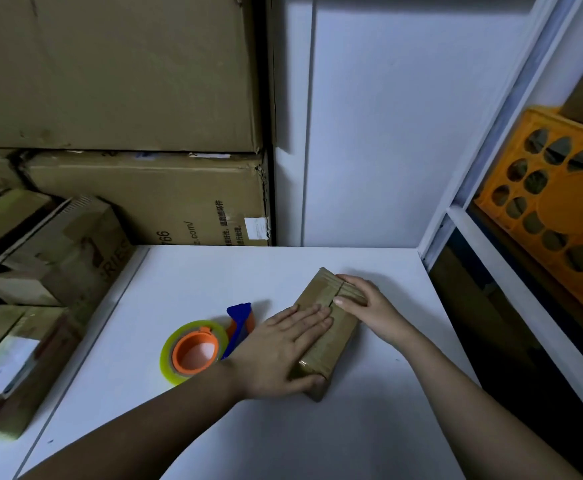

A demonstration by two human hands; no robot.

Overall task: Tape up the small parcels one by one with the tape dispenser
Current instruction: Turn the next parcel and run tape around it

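A small brown cardboard parcel point(331, 336) lies on the white table point(283, 427), its top wrapped in shiny tape. My left hand point(283, 351) lies flat on the parcel's near half, fingers straight, thumb against its near end. My right hand point(369, 303) rests on the parcel's far right end, fingers laid over the top and thumb on the top face. The tape dispenser point(207, 344), blue with an orange hub and a roll of clear yellowish tape, lies on the table just left of my left hand, untouched.
Several small taped boxes point(54, 251) are piled at the table's left edge. Big cardboard cartons point(144, 195) stand behind them against the white wall. On the right, a white shelf frame point(456, 216) holds an orange plastic crate point(556, 206).
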